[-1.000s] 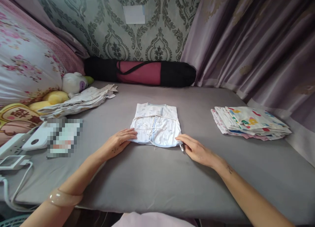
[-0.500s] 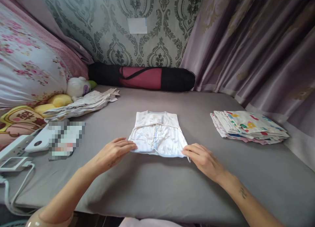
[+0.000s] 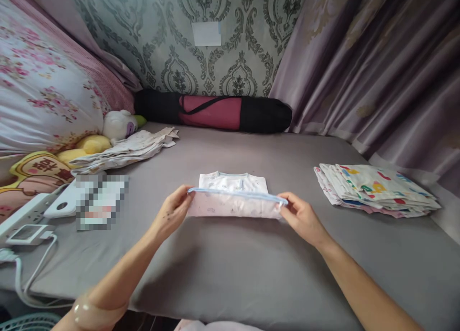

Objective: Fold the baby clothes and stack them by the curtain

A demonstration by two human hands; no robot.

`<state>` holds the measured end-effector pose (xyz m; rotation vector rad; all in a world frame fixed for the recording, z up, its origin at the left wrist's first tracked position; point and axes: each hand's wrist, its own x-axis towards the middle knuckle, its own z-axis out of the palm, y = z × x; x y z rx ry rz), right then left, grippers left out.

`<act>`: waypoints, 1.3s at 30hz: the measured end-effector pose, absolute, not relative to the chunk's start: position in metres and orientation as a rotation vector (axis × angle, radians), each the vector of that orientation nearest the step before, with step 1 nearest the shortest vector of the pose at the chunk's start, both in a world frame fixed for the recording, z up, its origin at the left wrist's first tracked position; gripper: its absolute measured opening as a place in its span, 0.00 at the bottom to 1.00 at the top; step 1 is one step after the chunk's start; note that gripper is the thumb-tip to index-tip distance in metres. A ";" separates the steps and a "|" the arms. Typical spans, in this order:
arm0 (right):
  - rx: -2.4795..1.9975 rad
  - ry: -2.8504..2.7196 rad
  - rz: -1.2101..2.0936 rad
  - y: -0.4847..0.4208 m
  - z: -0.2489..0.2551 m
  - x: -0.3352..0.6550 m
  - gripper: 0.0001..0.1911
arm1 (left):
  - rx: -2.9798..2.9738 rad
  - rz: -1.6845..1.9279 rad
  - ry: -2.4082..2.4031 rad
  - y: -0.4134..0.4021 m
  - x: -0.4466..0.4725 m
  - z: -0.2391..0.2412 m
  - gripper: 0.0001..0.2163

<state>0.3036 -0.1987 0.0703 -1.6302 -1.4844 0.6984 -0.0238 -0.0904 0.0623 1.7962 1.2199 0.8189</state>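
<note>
A small white baby shirt (image 3: 233,205) with light blue trim lies in the middle of the grey bed sheet (image 3: 230,268). Its lower part is lifted and turned up, so the pale outer side faces me. The neckline end rests flat behind it. My left hand (image 3: 176,206) pinches the left end of the blue-trimmed hem. At the opposite end, my right hand (image 3: 300,216) grips the hem's right corner between thumb and fingers. The shirt's ties and middle are hidden behind the raised fold.
Folded printed clothes (image 3: 377,189) are stacked on the right. Left of me lie loose light garments (image 3: 125,151), a white power strip (image 3: 25,211) with cables, and a blurred flat item (image 3: 102,201). A black and maroon long bag (image 3: 212,113) lies along the patterned wall.
Both hands have raised the shirt's bottom hem and carried it away from me, folding it toward the neckline. The view has shifted slightly left.
</note>
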 end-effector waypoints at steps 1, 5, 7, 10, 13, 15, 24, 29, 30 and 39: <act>-1.621 -1.396 0.688 -0.187 0.068 0.302 0.12 | 1.767 0.862 1.284 -0.085 -0.014 0.061 0.17; -1.654 -1.271 0.509 -0.146 0.053 0.294 0.16 | 1.757 0.918 1.519 -0.066 0.015 0.051 0.14; -1.743 -1.290 0.366 -0.131 0.046 0.291 0.15 | 1.823 0.922 1.561 -0.056 0.022 0.043 0.13; -1.879 -1.333 0.230 -0.116 0.038 0.290 0.15 | 1.986 0.881 1.607 -0.042 0.026 0.031 0.14; -2.034 -1.408 0.183 -0.108 0.030 0.291 0.17 | 2.154 0.757 1.666 -0.031 0.026 0.023 0.15; -2.164 -1.433 0.181 -0.105 0.027 0.293 0.17 | 2.216 0.620 1.712 -0.027 0.027 0.022 0.14; -2.366 -1.366 0.219 -0.097 0.028 0.298 0.16 | 2.129 0.409 1.911 -0.023 0.036 0.034 0.16; -2.404 -1.383 0.266 -0.095 0.030 0.302 0.15 | 2.062 0.425 1.934 -0.018 0.035 0.032 0.16; -2.413 -1.404 0.286 -0.095 0.032 0.304 0.15 | 2.047 0.425 1.927 -0.016 0.034 0.031 0.15; -2.208 -1.785 -0.090 -0.120 0.049 0.297 0.17 | 2.423 0.611 1.873 -0.032 0.026 0.046 0.14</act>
